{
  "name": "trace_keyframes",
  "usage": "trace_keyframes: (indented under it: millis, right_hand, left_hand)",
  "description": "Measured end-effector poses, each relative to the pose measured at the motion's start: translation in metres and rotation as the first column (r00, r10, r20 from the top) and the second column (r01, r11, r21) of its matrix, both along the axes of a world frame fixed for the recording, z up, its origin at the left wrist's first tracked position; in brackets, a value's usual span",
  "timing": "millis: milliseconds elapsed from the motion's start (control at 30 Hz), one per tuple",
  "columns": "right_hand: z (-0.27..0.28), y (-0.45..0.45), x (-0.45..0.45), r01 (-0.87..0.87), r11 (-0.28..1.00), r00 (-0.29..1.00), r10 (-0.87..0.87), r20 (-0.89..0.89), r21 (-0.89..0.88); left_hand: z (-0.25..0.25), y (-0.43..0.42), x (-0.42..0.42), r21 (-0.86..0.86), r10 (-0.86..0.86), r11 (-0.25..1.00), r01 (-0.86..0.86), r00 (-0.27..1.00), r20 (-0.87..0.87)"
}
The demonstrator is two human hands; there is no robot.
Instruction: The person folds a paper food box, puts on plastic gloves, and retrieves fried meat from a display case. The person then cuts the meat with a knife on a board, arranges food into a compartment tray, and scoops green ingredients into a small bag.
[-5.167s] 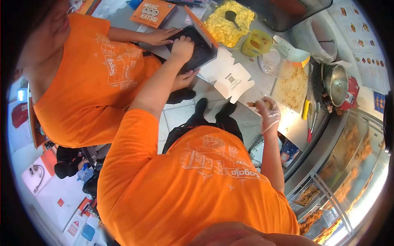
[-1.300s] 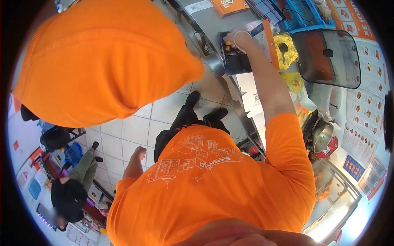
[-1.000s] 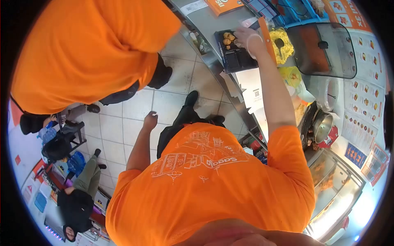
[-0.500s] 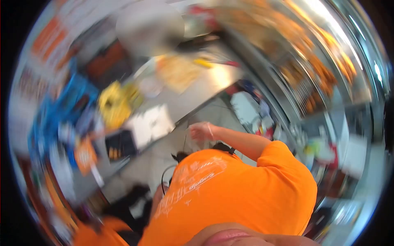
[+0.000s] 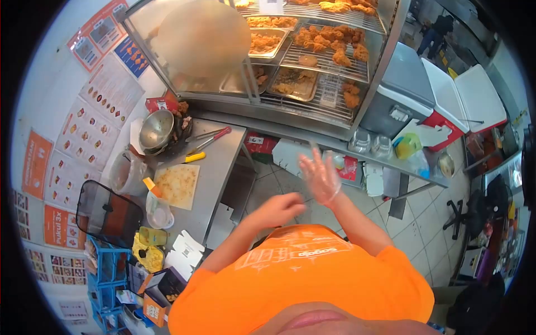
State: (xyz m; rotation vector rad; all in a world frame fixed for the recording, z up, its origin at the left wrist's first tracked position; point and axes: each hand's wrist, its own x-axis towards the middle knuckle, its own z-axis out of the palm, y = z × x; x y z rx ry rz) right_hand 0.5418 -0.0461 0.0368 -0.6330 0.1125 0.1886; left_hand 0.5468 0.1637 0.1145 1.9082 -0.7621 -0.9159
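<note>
My right hand (image 5: 321, 177) wears a clear plastic glove and is held up before my chest, fingers stretched out with nothing in them. To its left is my bare left hand (image 5: 278, 210), its fingers curled in and no object visible in it. The hands are apart, above the tiled floor (image 5: 268, 188). Ahead of them stands a glass display cabinet (image 5: 349, 103) with fried chicken (image 5: 338, 42) on racks and metal trays. On the steel counter (image 5: 223, 148) to the left lie a stained cutting board (image 5: 177, 184), a yellow-handled knife (image 5: 194, 158) and red-handled tongs (image 5: 215, 135).
A metal bowl (image 5: 156, 129) and a clear plastic tub (image 5: 127, 172) stand along the left wall. Nearer me are blue crates (image 5: 106, 262), a white box (image 5: 185, 252) and a black box (image 5: 166, 286). An open cooler (image 5: 441, 89) and a black chair (image 5: 474, 215) are at right.
My view has turned right and steadied, bringing the cabinet ahead of me. My left hand has come up from beside my body; the gloved right hand has opened out.
</note>
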Motion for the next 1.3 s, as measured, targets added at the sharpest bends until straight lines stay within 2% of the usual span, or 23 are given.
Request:
trace_keyframes:
  millis: [33, 67, 133, 167, 233, 300, 367, 433, 533, 567, 633, 700, 767, 833, 867, 967, 1033, 1100, 1167, 1200, 1233, 1267, 1300]
  right_hand:
    - [0.023, -0.023, -0.005, 0.073, 0.996, 0.997, -0.072, 0.038, -0.044]
    - [0.038, -0.046, -0.006, 0.152, 0.985, 0.986, -0.145, 0.081, -0.085]
    - [0.042, -0.101, -0.004, 0.233, 0.97, 0.966, -0.223, 0.128, -0.068]
    - [0.055, -0.12, -0.006, 0.322, 0.946, 0.936, -0.31, 0.165, -0.047]
    - [0.08, -0.161, -0.015, 0.449, 0.884, 0.891, -0.43, 0.146, -0.135]
    - [0.088, -0.194, -0.025, 0.558, 0.824, 0.827, -0.543, 0.148, -0.095]
    - [0.083, -0.225, -0.026, 0.678, 0.734, 0.727, -0.662, 0.18, -0.035]
    - [0.085, -0.255, -0.036, 0.783, 0.622, 0.612, -0.767, 0.194, -0.011]
    - [0.102, -0.296, -0.048, 0.925, 0.38, 0.366, -0.901, 0.234, 0.016]
    - [0.107, -0.31, -0.055, 0.931, 0.366, 0.352, -0.904, 0.242, 0.015]
    - [0.114, -0.34, -0.067, 0.983, 0.179, 0.158, -0.946, 0.284, 0.049]
    - [0.119, -0.374, -0.081, 0.992, 0.126, 0.12, -0.949, 0.292, -0.001]
    - [0.115, -0.412, -0.099, 0.996, 0.073, 0.086, -0.946, 0.313, -0.053]
    - [0.102, -0.451, -0.105, 0.936, 0.045, 0.249, -0.785, 0.567, -0.349]
    - [0.097, -0.471, -0.108, 0.939, 0.066, 0.258, -0.784, 0.564, -0.338]
    - [0.094, -0.538, -0.098, 0.888, 0.268, 0.438, -0.739, 0.511, -0.374]
    - [0.103, -0.567, -0.091, 0.841, 0.295, 0.504, -0.731, 0.459, -0.454]
    - [0.105, -0.598, -0.082, 0.8, 0.32, 0.544, -0.743, 0.39, -0.508]
    - [0.118, -0.63, -0.07, 0.639, 0.326, 0.647, -0.717, 0.258, -0.697]
    - [0.128, -0.644, -0.062, 0.596, 0.294, 0.696, -0.653, 0.299, -0.747]
    - [0.137, -0.661, -0.054, 0.58, 0.322, 0.721, -0.631, 0.287, -0.748]
    - [0.144, -0.677, -0.042, 0.519, 0.236, 0.781, -0.521, 0.344, -0.822]
    - [0.149, -0.69, -0.031, 0.467, 0.135, 0.834, -0.396, 0.385, -0.874]
  left_hand:
    - [0.003, -0.046, -0.003, -0.104, -0.108, 0.987, 0.122, 0.985, 0.136]
    - [0.02, -0.088, -0.014, -0.264, -0.062, 0.952, 0.157, 0.94, 0.336]
    - [0.003, -0.157, -0.007, -0.264, -0.066, 0.924, 0.277, 0.795, 0.603]
    - [0.011, -0.176, 0.001, -0.264, -0.089, 0.916, 0.302, 0.795, 0.6]
    - [0.021, -0.226, 0.009, -0.375, 0.001, 0.813, 0.445, 0.644, 0.765]
    - [0.018, -0.268, 0.024, -0.12, -0.334, 0.781, 0.613, 0.573, 0.749]
    - [0.01, -0.306, 0.03, -0.158, -0.451, 0.659, 0.735, 0.555, 0.699]
    - [0.008, -0.343, 0.036, -0.261, -0.396, 0.586, 0.767, 0.553, 0.733]
    - [0.028, -0.392, 0.04, -0.245, -0.487, 0.486, 0.839, 0.493, 0.721]
    - [0.036, -0.411, 0.045, -0.247, -0.488, 0.472, 0.846, 0.484, 0.726]
    - [0.052, -0.458, 0.059, -0.114, -0.604, 0.338, 0.934, 0.308, 0.735]
    - [0.082, -0.506, 0.075, 0.205, -0.626, 0.536, 0.819, 0.223, 0.747]
    - [0.074, -0.576, 0.104, 0.116, -0.462, 0.684, 0.72, 0.304, 0.833]
    - [0.064, -0.633, 0.134, 0.009, -0.242, 0.773, 0.635, 0.282, 0.928]
    - [0.057, -0.648, 0.143, 0.021, -0.244, 0.784, 0.62, 0.277, 0.929]
    - [0.054, -0.688, 0.162, 0.118, -0.245, 0.824, 0.555, 0.161, 0.956]
    - [0.072, -0.694, 0.163, 0.336, -0.508, 0.742, 0.58, 0.161, 0.846]
    - [0.083, -0.701, 0.16, 0.381, -0.563, 0.722, 0.577, 0.171, 0.809]
    - [0.093, -0.712, 0.157, 0.477, -0.663, 0.643, 0.6, 0.123, 0.739]
    - [0.098, -0.716, 0.155, 0.482, -0.668, 0.655, 0.582, 0.148, 0.729]
    - [0.101, -0.719, 0.151, 0.542, -0.693, 0.62, 0.567, 0.074, 0.717]
    - [0.103, -0.721, 0.149, 0.6, -0.718, 0.585, 0.545, 0.003, 0.696]
    - [0.103, -0.723, 0.147, 0.602, -0.725, 0.599, 0.528, 0.037, 0.688]
